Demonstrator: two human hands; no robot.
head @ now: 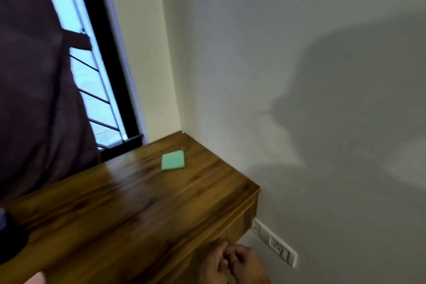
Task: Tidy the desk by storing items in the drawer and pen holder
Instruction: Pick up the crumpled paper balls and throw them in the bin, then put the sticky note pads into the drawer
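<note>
Both hands (232, 263) together below desk (129, 210) front edge, blurred – grip unclear; green notepad (173, 160) on desktop

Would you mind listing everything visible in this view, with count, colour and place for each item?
Desk: one, brown wood, running from lower left to the wall corner.
Sticky note pad: one, green, lying flat on the desk's far end.
Dark object: one, black, at the desk's left edge, cut off by the frame; cannot tell what it is.
Curtain: one, dark purple, upper left.
Window: one, black frame with bars, behind the curtain.
Socket panel: one, white, on the wall below the desk's end.
Wall: grey-white, right side, carrying a shadow.
Hands: two, close together below the desk's front edge; blurred, grip unclear.
</note>
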